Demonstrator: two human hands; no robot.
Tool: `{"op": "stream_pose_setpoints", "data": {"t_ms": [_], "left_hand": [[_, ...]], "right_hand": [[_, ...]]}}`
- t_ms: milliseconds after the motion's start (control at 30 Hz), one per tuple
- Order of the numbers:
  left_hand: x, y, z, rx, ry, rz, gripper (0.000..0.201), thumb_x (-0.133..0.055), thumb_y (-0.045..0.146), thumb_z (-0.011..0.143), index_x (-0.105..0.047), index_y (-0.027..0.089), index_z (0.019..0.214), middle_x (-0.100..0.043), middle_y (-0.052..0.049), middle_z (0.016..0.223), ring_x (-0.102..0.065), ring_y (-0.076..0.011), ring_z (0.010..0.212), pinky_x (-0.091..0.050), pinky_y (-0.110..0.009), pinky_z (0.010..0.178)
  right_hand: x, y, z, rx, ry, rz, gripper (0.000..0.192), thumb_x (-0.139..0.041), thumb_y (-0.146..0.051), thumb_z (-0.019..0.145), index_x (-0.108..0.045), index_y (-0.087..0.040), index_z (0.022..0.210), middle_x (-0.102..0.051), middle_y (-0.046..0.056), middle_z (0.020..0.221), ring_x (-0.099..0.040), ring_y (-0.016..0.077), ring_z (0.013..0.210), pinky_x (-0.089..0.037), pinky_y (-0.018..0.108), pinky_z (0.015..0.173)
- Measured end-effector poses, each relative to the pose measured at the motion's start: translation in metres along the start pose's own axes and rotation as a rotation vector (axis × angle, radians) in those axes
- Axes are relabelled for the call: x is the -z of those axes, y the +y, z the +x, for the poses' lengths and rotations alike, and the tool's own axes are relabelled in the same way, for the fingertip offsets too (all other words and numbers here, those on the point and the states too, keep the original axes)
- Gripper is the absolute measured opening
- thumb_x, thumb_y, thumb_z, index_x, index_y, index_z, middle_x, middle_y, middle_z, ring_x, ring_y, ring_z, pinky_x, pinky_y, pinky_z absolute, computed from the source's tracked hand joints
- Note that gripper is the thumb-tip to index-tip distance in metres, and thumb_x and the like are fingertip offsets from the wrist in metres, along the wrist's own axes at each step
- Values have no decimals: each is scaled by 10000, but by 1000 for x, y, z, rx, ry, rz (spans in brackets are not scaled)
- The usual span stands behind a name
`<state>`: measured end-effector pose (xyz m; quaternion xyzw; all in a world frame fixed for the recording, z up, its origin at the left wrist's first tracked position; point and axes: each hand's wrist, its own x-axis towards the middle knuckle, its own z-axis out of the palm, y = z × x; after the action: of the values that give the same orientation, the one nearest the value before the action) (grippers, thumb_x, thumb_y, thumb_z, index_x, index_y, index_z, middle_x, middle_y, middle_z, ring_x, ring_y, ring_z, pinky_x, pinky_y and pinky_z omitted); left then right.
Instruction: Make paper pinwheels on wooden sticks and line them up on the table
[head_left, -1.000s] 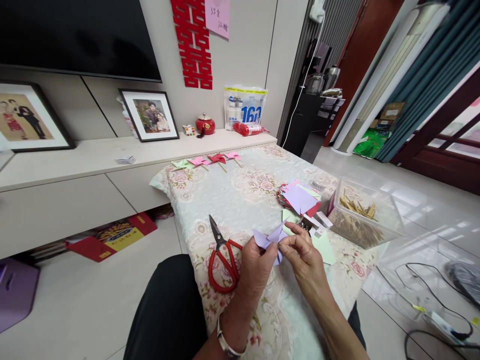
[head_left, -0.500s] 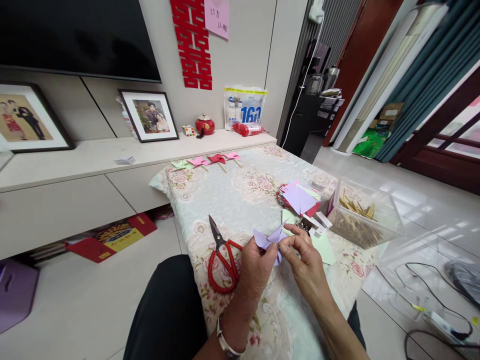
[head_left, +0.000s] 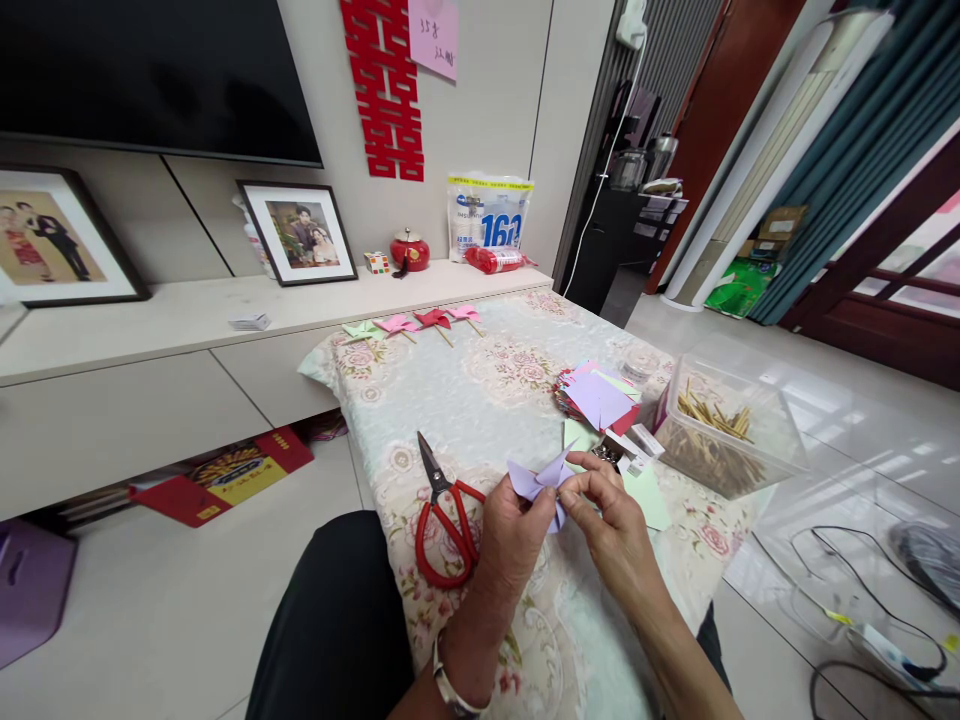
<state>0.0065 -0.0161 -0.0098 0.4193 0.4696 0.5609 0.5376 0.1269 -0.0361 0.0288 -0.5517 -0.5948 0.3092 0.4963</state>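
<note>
- A lilac paper pinwheel is held between both hands, just above the near edge of the table and in front of the person's lap.
- The left hand is closed on the pinwheel from below and behind, thumb pressed near the folded centre.
- The right hand is pinched narrowly at the centre, where the tips are gathered; whether a pin is held in that pinch cannot be told.
- The paper is judged very light, thin and easily creased or torn (the points look crisp, so little force is wanted).
- The safest hold is judged to be the centre, where the layers are stacked and stiffest; the free points would bend if gripped.
- Red scissors are seen flat on the cloth just left of the left hand, blades pointing away.
- A green sheet is seen partly under the right hand, with small white boxes just beyond it.
- A paper stack is seen farther right, near a clear box of sticks.
- Four finished pinwheels are laid in a row at the far end, well apart from the hands.
- Nothing is seen between the hands; the scissors are the nearest thing that could be knocked.
</note>
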Motion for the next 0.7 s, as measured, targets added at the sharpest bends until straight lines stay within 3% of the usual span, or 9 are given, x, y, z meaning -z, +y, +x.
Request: {"op": "stream_pose_setpoints", "data": {"t_ms": [367,567,700], "left_hand": [[0,4,-2,23,-10,15,182,-680,294,722,-711,139,813,-712,-23,709,-613,-174,638,-477,-256,600],[0,6,-2,46,-14,-15,208,-688,305,713,-732,134,824,-722,-24,717,-617,-170,638,-482,-253,608],[-1,11,-2,65,-3,-46,198,-706,281,683,-731,136,816,-741,-28,729,-634,-177,648,-496,-255,614]], "right_hand": [[4,1,3,-14,-49,-21,207,-610,-338,868,-656,-214,709,-630,110,1150,-496,323,1234,-319,461,1030],[4,-4,2,-52,-111,8,197,-584,-345,889,-597,-217,740,-658,63,960,-577,282,1050,-389,382,903],[2,-4,-1,-50,-73,15,192,-584,-356,898,-604,-215,769,-645,40,893,-592,245,935,-413,340,828]]}}
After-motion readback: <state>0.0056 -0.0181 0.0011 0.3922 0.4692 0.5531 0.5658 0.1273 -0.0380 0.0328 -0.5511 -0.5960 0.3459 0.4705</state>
